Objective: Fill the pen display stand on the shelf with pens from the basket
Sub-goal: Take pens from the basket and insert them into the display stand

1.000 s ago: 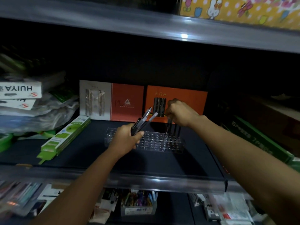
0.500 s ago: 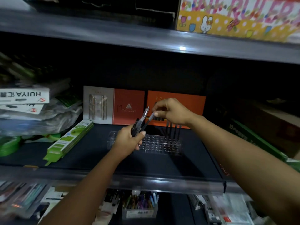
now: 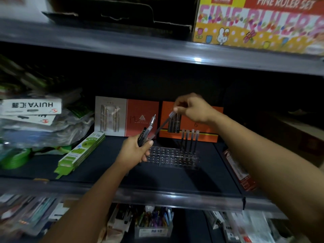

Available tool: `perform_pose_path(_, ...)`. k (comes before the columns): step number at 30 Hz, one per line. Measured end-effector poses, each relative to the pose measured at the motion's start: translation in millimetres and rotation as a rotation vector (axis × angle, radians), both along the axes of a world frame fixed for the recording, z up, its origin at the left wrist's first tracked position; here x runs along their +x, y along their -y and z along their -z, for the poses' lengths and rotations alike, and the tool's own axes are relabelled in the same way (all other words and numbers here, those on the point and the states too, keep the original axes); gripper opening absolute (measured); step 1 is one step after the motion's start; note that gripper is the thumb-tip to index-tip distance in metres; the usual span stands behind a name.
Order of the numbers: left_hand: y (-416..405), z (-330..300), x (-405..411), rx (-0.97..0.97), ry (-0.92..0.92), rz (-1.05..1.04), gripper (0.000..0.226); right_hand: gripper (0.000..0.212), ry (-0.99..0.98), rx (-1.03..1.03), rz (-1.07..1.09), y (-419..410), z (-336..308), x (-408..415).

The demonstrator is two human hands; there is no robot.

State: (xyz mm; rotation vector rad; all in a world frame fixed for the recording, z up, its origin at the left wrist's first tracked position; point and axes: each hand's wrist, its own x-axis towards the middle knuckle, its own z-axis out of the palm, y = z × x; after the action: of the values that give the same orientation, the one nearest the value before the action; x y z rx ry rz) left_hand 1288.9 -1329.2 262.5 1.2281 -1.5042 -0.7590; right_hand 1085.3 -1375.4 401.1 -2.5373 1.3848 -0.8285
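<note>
A clear plastic pen display stand [image 3: 168, 156] with many holes sits on the dark shelf [image 3: 98, 165]. Several dark pens [image 3: 190, 142] stand upright in its right end. My left hand [image 3: 135, 151] grips a small bunch of pens [image 3: 146, 131] just left of the stand, their tips pointing up and right. My right hand [image 3: 191, 107] is above the stand and pinches the upper end of one pen [image 3: 162, 126]; that pen's lower end is still among the bunch by my left hand. The basket is not in view.
Orange pen boxes [image 3: 143, 118] lean against the back of the shelf. A green pack [image 3: 80, 153] lies at the left beside stacked bags and boxes [image 3: 31, 109]. A red pack [image 3: 238, 171] lies at the right. A tub of pens [image 3: 154, 223] stands on the shelf below.
My right hand left the pens standing in the stand, moved up and left, and took hold of one pen from the bunch in my left hand. The camera tilted up.
</note>
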Motion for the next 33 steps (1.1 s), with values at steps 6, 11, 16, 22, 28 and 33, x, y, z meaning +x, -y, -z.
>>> perform_pose_path(6, 3, 5, 4, 0.012, -0.006, -0.028, 0.009, 0.011, -0.115, -0.045, 0.1, 8, -4, -11)
perform_pose_path(11, 8, 3, -5, 0.0, -0.004, -0.012, 0.009, 0.013, -0.35, -0.074, 0.16, 14, 12, -15)
perform_pose_path(16, 14, 0, -13, 0.013, -0.038, 0.006, 0.008, 0.02, -0.444, -0.064, 0.206, 22, 24, -18)
perform_pose_path(22, 18, 2, -17, 0.008, -0.04, 0.01, 0.009, 0.021, -0.454, -0.042, 0.191, 30, 32, -18)
perform_pose_path(28, 20, 5, -16, 0.014, -0.042, 0.008, 0.007, 0.019, -0.463, -0.038, 0.153, 32, 28, -16)
perform_pose_path(33, 21, 4, -16, 0.002, -0.018, -0.005, 0.008, 0.023, -0.474, -0.007, 0.158, 39, 37, -18)
